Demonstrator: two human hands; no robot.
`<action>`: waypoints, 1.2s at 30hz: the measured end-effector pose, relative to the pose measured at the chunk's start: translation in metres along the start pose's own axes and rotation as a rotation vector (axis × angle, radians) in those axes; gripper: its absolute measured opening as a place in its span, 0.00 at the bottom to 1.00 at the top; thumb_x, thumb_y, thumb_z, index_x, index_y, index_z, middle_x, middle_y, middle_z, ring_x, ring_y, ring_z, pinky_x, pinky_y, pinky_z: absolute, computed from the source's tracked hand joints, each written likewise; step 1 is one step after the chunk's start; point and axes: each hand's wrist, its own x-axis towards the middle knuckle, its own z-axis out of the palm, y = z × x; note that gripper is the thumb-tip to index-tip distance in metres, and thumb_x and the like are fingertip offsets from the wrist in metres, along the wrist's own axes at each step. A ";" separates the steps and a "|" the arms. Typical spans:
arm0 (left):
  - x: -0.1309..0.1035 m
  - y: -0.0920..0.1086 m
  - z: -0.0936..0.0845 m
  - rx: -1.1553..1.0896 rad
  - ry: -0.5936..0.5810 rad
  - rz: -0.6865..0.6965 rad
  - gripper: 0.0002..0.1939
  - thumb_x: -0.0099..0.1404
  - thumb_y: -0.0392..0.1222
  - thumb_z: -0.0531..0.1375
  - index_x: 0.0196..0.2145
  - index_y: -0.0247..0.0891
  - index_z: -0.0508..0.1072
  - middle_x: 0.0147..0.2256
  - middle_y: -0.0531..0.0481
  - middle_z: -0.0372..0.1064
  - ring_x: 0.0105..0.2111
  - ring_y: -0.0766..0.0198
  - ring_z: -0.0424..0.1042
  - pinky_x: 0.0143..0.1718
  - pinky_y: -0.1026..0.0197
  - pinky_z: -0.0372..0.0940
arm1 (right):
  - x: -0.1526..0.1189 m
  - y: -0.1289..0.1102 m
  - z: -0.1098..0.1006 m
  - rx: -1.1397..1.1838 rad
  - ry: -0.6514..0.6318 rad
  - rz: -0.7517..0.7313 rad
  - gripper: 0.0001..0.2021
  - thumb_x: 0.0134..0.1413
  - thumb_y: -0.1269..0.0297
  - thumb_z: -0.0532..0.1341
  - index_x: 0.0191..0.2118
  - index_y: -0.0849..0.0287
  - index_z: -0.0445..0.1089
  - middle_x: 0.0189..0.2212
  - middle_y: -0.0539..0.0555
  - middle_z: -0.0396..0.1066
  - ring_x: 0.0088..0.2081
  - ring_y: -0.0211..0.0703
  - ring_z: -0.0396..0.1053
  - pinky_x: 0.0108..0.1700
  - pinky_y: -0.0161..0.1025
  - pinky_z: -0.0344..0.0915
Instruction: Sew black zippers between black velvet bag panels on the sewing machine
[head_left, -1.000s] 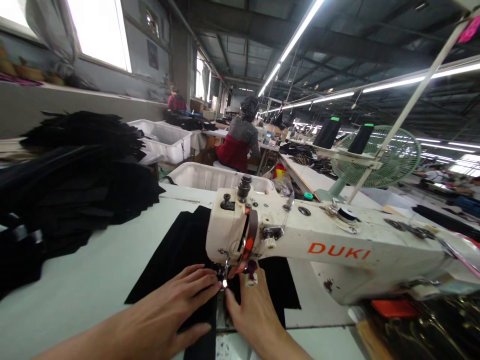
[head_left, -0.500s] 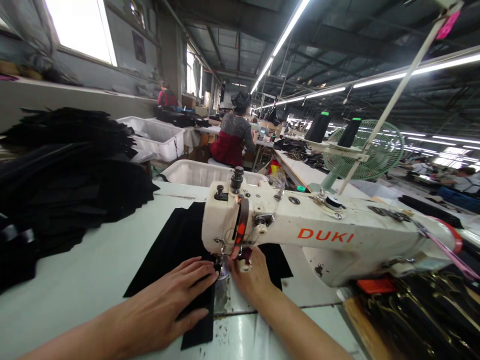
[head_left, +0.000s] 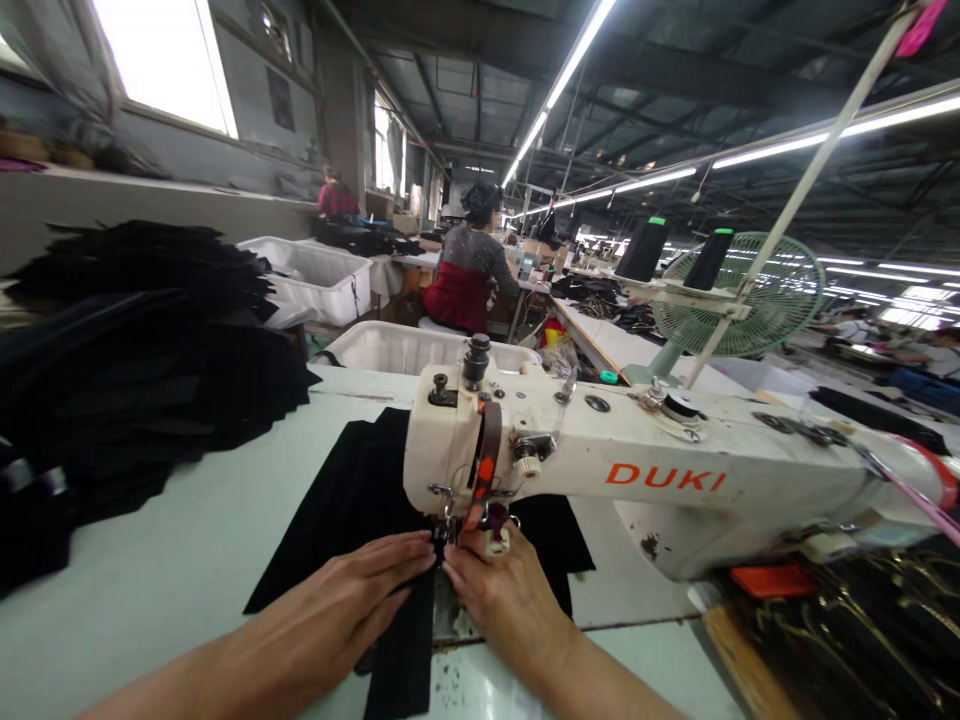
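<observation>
A black fabric piece (head_left: 337, 500) lies on the sewing machine bed, passing under the presser foot (head_left: 442, 530) of a white sewing machine (head_left: 570, 450) marked DUKI. My left hand (head_left: 345, 610) rests flat on this fabric, fingers stretched out, their tips just left of the foot. Close on the foot's right side, my right hand (head_left: 510, 600) has its fingers bent and pressed together at the fabric's edge; the machine head partly hides them. More black fabric (head_left: 551, 530) shows behind the right hand. A narrow end of the fabric hangs toward me below the left hand.
Stacked black fabric pieces (head_left: 150, 370) cover the table's left side. Behind the machine are a white bin (head_left: 405, 345), thread cones (head_left: 643, 250) and a green fan (head_left: 780, 295). Dark pieces with gold-coloured edging (head_left: 847, 630) lie at lower right. A co-worker (head_left: 465, 260) sits ahead.
My right hand has come nearer to me, its fingertips now beside the front of the presser foot. My left fingers have drawn closer together, and the fabric's near end reaches lower. The view has shifted slightly.
</observation>
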 end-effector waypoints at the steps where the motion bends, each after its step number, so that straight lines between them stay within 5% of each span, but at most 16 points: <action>1: 0.000 0.000 0.000 -0.025 0.004 -0.024 0.20 0.74 0.42 0.53 0.59 0.46 0.73 0.58 0.53 0.71 0.54 0.57 0.74 0.58 0.58 0.64 | 0.000 0.000 0.000 -0.004 -0.008 -0.008 0.04 0.59 0.72 0.66 0.36 0.56 0.73 0.34 0.51 0.77 0.38 0.46 0.74 0.44 0.43 0.69; 6: 0.001 -0.003 0.000 -0.062 -0.033 -0.057 0.20 0.75 0.43 0.51 0.59 0.44 0.73 0.57 0.51 0.72 0.54 0.58 0.74 0.58 0.58 0.63 | -0.001 0.001 0.004 -0.011 0.002 0.008 0.03 0.59 0.71 0.65 0.36 0.56 0.73 0.34 0.51 0.77 0.37 0.46 0.74 0.43 0.42 0.68; 13: 0.002 -0.010 0.003 0.133 -0.128 0.133 0.23 0.69 0.34 0.54 0.60 0.44 0.72 0.61 0.51 0.67 0.60 0.55 0.67 0.63 0.56 0.58 | -0.004 0.000 0.006 0.010 0.029 0.038 0.04 0.57 0.70 0.67 0.38 0.56 0.73 0.34 0.49 0.77 0.38 0.46 0.75 0.44 0.42 0.69; 21: 0.003 -0.026 0.013 0.086 -0.066 0.157 0.32 0.66 0.33 0.58 0.66 0.51 0.64 0.63 0.54 0.63 0.60 0.53 0.67 0.62 0.55 0.59 | -0.002 -0.001 0.000 0.032 0.067 0.037 0.08 0.56 0.73 0.66 0.41 0.56 0.73 0.35 0.50 0.77 0.38 0.46 0.74 0.42 0.41 0.71; 28: 0.012 -0.021 0.002 0.162 -0.084 0.119 0.26 0.68 0.35 0.56 0.63 0.44 0.69 0.62 0.50 0.64 0.60 0.52 0.66 0.62 0.53 0.59 | 0.000 0.001 0.005 0.065 0.125 0.080 0.08 0.59 0.73 0.62 0.42 0.54 0.75 0.37 0.51 0.78 0.39 0.47 0.75 0.45 0.43 0.73; 36: 0.012 -0.020 0.002 0.100 0.022 0.169 0.24 0.71 0.38 0.57 0.64 0.44 0.67 0.62 0.48 0.65 0.59 0.51 0.68 0.61 0.52 0.59 | -0.003 0.004 0.006 0.088 0.145 0.093 0.09 0.62 0.70 0.60 0.44 0.55 0.75 0.38 0.53 0.78 0.41 0.49 0.75 0.47 0.44 0.73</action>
